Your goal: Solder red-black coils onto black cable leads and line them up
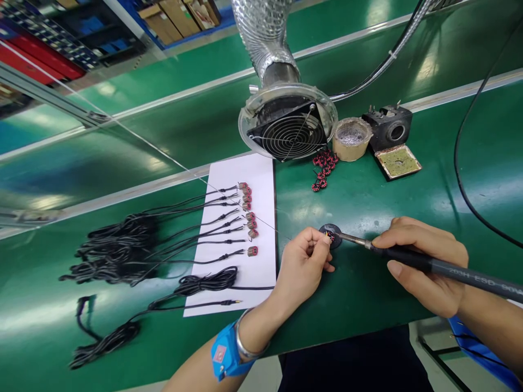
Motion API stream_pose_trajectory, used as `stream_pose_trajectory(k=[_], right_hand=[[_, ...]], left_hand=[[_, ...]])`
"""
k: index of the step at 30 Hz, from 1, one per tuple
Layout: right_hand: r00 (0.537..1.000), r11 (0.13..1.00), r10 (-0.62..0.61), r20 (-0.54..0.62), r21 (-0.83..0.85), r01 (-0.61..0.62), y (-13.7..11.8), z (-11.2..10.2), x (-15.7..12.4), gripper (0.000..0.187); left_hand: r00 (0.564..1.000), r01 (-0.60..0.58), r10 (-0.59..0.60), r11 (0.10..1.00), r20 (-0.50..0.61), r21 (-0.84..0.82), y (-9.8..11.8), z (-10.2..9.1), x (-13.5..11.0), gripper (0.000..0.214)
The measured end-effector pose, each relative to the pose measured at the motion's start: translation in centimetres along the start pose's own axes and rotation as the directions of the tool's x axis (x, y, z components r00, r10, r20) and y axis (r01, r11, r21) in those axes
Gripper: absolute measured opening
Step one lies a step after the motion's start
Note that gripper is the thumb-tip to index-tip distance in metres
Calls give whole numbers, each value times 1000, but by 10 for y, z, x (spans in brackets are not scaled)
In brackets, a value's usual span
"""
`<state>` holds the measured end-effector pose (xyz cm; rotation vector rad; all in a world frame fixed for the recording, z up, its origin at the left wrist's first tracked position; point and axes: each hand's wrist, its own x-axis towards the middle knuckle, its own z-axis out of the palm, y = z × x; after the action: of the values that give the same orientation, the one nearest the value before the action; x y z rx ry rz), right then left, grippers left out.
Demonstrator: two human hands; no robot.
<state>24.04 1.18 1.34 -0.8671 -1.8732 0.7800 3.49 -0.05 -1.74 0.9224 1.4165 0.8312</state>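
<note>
My left hand (304, 261) is closed in a pinch at a small round black holder (335, 228) on the bench. Thin wire, partly yellow (327, 234), shows at its fingertips, beside a small red-and-black part (330, 238) in the holder; the fingers hide most of it. A long thin strand (188, 170) crosses from the upper left down towards this hand. My right hand (429, 267) grips a soldering iron (408, 258) by its dark handle, its metal tip reaching the holder close to the left fingertips.
Black cables (122, 239) lie at left, several ending by red-faced parts (252, 251) on a white sheet (261, 179). An extractor fan (292, 136) hangs ahead. Behind are red-and-black rings (324, 163), a round tub (352, 139), an iron stand (388, 128) and a sponge tray (398, 162).
</note>
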Motion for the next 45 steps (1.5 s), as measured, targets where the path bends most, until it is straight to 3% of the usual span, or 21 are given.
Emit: stream_pose_trajectory(k=[9,20,24,29,34,39,42,45], right_hand=[[999,1000,4,-50,-22,-6,5,2,-4,26],[976,986,-87,-201,-159,55,33,1,2,32],[965,964,-147,-218,-252,90,37,-6,13,30],[924,882,-319,-212,-422,208,39,-14,40,29],[866,820,-402,-297,-537,197,68,-16,65,29],[952,770,-265,-154,-628,112,98,-18,63,27],[964,834,-229,-138,-539,121,91,-10,49,30],[982,919,-186,32,-347,186,74,6,33,23]], left_hand=[[1000,-5,4,1000,29,28,1,-1,-2,27],[989,-55,21,973,149,223,0,-16,-14,20],[987,-91,54,965,153,246,-2,-15,-14,14],[983,-117,76,961,168,252,-8,-16,-14,13],[981,-117,70,957,180,266,-12,-16,-12,20],[983,-92,38,948,178,305,-12,-17,-11,38],[980,-110,45,936,195,333,-12,-18,-12,44],[974,-142,66,924,217,356,-10,-19,-14,45]])
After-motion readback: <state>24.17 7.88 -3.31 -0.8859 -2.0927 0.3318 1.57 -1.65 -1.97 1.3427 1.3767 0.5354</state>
